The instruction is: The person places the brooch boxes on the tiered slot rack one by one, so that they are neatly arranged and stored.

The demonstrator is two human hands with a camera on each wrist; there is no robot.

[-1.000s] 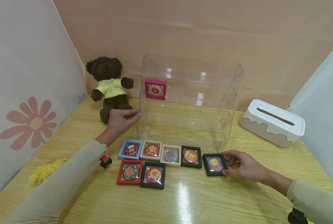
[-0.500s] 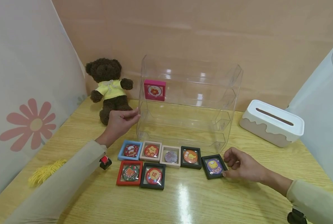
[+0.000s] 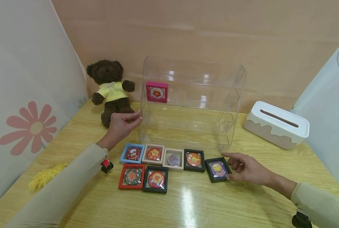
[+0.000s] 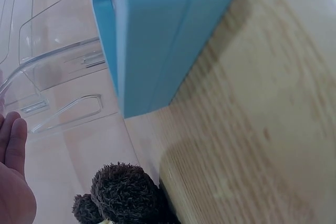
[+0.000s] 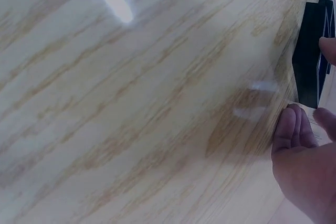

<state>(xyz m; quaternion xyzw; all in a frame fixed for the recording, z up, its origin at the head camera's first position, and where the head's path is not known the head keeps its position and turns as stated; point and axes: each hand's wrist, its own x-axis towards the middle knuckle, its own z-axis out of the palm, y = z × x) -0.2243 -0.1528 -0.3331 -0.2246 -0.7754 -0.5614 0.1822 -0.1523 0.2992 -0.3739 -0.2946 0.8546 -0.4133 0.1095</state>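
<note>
A clear acrylic display rack [image 3: 192, 95] stands at the centre, with a pink framed badge [image 3: 157, 92] at the left of one tier. My left hand [image 3: 121, 127] pinches the rack's left side edge between thumb and fingertips. On the right, a black framed badge [image 3: 218, 169] with a purple face lies slightly turned on the table. My right hand [image 3: 247, 169] rests beside it, thumb at its lower right corner and index finger stretched out past its upper right corner. A blue framed badge [image 3: 132, 153] lies below my left hand; its side looms large in the left wrist view.
More framed badges lie in two rows before the rack, such as a red one [image 3: 131, 176] and a black one [image 3: 155, 179]. A teddy bear [image 3: 112, 87] sits at back left, a tissue box [image 3: 276, 125] at back right. Yellow yarn [image 3: 45, 177] lies by the left sleeve.
The black framed badge at the right has turned a little and now lies on the table. My right index finger has come off it and straightened. My left hand stays at the rack.
</note>
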